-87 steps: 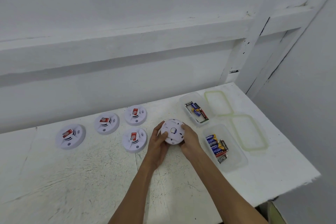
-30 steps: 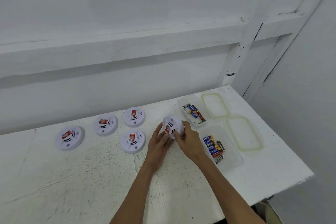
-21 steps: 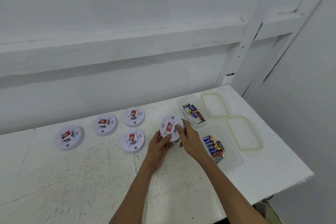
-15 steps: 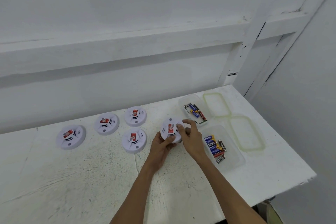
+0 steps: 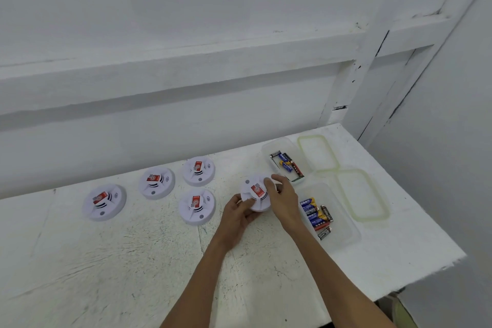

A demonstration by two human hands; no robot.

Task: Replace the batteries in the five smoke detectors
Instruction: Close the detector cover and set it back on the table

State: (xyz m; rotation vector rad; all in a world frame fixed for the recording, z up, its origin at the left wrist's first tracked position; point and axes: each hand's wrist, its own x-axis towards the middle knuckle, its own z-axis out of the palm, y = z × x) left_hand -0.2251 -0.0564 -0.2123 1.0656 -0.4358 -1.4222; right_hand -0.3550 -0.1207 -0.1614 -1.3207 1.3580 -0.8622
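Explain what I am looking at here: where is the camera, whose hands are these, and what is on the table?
There is no machine here: a person works with bare hands. The single picture comes from a camera worn on the person's head, looking forward and down. On the white table lie four smoke detectors, red labels up. The left hand and right hand together hold a fifth smoke detector. To the right stand two clear boxes with batteries inside, and their lids lie beside them.
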